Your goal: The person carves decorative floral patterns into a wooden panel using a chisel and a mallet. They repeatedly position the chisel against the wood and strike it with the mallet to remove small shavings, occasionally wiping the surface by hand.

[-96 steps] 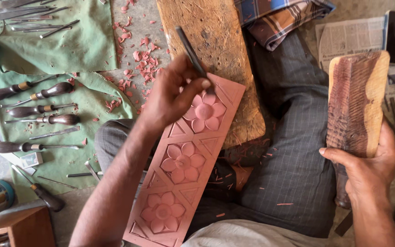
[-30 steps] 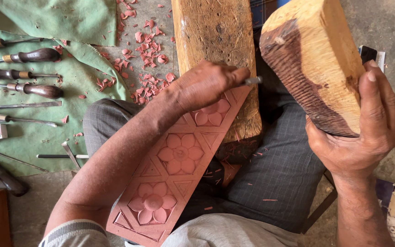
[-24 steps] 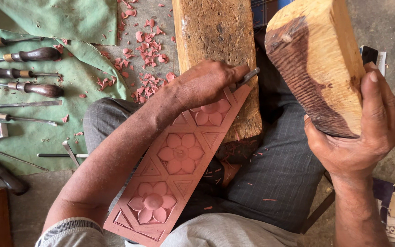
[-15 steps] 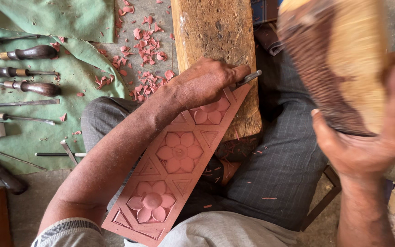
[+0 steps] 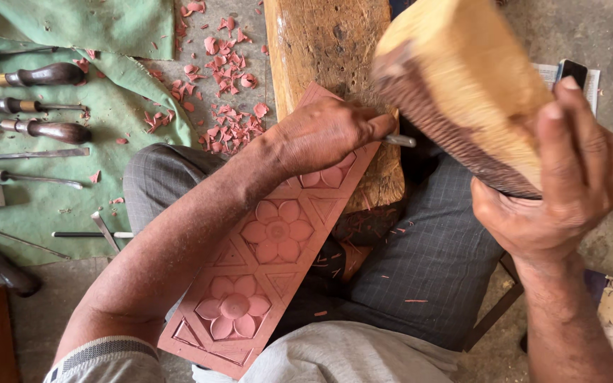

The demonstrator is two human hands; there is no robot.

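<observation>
Nearest the camera: reddish carved panel laid slantwise across the lap, three relief flowers in diamond frames, lower end toward the body, upper end resting on a rough wooden block. Left forearm lying along the panel's left edge. Left hand at the panel's upper end, over the topmost flower, grip closed tight around a thin metal chisel; only the short steel end seen, projecting to the right past the fingers, handle hidden in the fist. Right of the panel: right hand, grip clamped on a heavy wooden mallet block, pale on top, dark and ridged on its lower face, raised just above and right of the chisel end, not touching it; mallet edges blurred. Under the panel: grey checked trousers with a few red slivers on them. Left of the panel: green cloth on the floor, bearing a row of wooden-handled carving tools, with bare steel blades among them. Beyond the panel's upper left: scatter of red wood chips on the floor, beside the block. Far right of the panel: dark phone on printed paper, partly behind the right fingers.
</observation>
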